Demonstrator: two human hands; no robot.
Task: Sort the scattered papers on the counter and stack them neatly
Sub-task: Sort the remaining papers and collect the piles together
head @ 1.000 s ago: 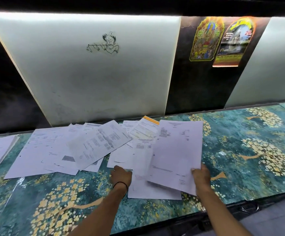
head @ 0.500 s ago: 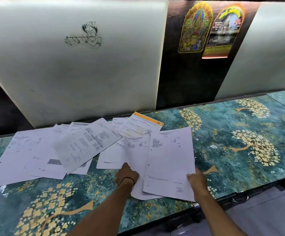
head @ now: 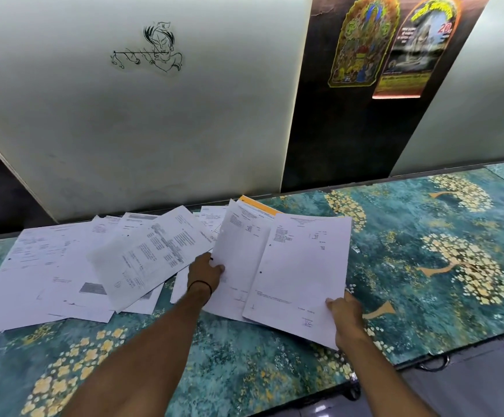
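Thin white printed sheet (head: 302, 266), long axis running 6 to 12 o'clock: pinched at its near right corner by the right hand (head: 345, 314). Second white printed sheet (head: 238, 257), tucked beneath it at 9 o'clock: gripped along its left edge by the left hand (head: 204, 270), the hand nearer the spread. Remaining scattered white papers (head: 64, 275), limp and overlapping, lay at 9 to 10 o'clock on the glossy teal floral counter (head: 425, 251).

Two bare forearms, one thin wristband.
Both forearms enter from the lower edge of the frame, uncovered along all their visible length. The left hand (head: 204, 270), near the centre, has a thin black band (head: 201, 283) round its wrist. The right hand (head: 345, 314), lower right of centre, is bare.
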